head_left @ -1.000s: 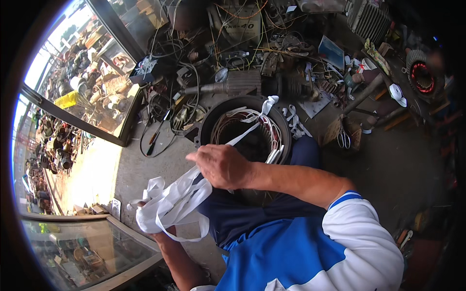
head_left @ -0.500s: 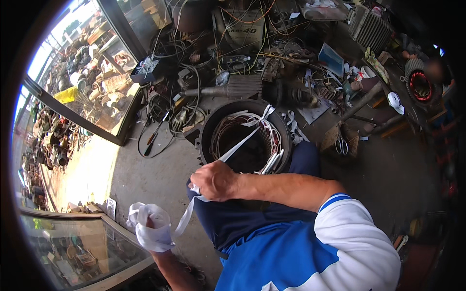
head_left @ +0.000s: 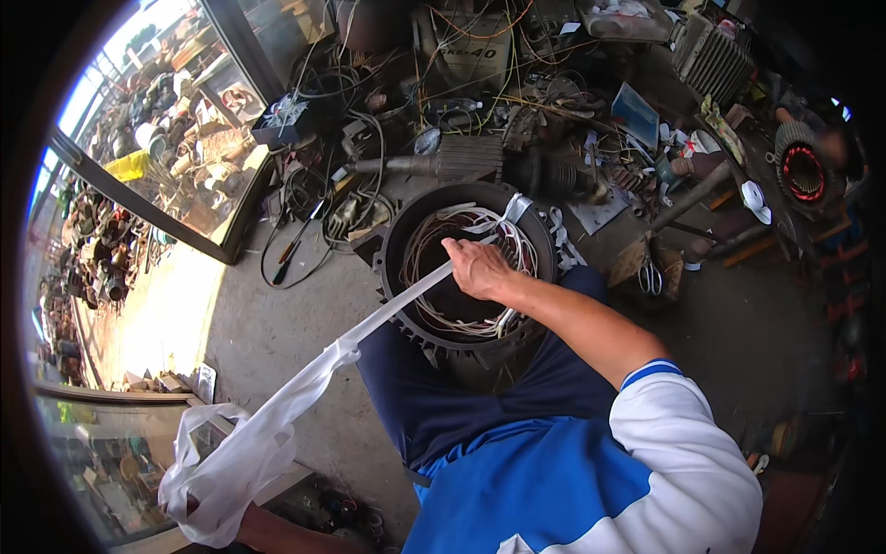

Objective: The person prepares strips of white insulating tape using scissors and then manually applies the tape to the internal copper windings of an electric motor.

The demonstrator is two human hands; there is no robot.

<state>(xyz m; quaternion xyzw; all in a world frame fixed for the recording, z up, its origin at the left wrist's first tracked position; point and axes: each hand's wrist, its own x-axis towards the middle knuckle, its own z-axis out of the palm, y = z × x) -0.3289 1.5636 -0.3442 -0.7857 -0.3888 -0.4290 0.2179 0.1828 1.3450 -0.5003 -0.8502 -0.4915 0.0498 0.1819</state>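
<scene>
A round motor stator housing (head_left: 392, 222) stands between my knees. Wire windings (head_left: 426, 300) ring its inside, and white cloth tape is wrapped round them at the far right. My right hand (head_left: 482, 270) is over the opening with its fingers closed on the white cloth tape (head_left: 383, 312). From there the tape stretches taut down to the left, widening into a loose, tangled bundle (head_left: 245, 462). The bundle covers most of my left hand (head_left: 191, 504) at the lower left; a little of its fingers shows through the loops, holding it.
Scissors (head_left: 651, 277) stand in a box (head_left: 630, 263) on the right. Behind the housing lie a finned motor part (head_left: 469, 159) and tangled cables (head_left: 369, 185). A screwdriver (head_left: 284, 265) lies on the floor at left, near a glass door frame (head_left: 157, 198). Another stator (head_left: 801, 166) stands far right.
My right hand has moved up and right from my knee to over the housing. My left hand has moved down and left; the tape bundle between them is pulled out long and straight.
</scene>
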